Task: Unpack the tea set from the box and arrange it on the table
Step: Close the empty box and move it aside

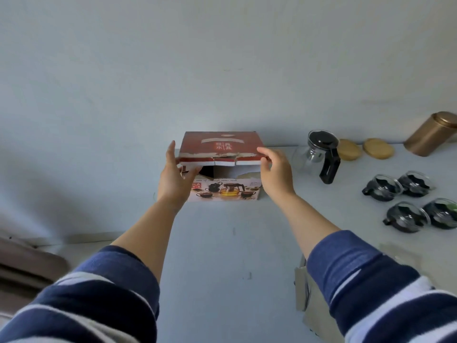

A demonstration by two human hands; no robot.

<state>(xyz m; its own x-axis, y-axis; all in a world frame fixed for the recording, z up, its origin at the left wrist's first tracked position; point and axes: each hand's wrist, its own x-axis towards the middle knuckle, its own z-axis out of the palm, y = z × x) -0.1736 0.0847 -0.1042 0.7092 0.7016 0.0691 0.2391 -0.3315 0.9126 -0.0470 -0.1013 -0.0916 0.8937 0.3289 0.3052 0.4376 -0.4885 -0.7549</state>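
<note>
The red and white tea set box (220, 147) stands at the far edge of the white table (222, 243), against the wall, its torn lid partly lowered with a dark gap under it. My left hand (173, 177) presses on the box's left front corner. My right hand (274, 172) is at the lid's right front corner, fingers curled by its edge. A glass teapot with black lid and handle (319, 154) stands to the right of the box. Several glass cups with black holders (408, 201) sit in a group at the right.
Two round wooden coasters (363, 148) lie behind the teapot. A gold metal canister (430, 133) stands at the far right. Cardboard packing pieces (311, 300) lie at the near right by my sleeve. A brown object (22, 266) sits off the table's left.
</note>
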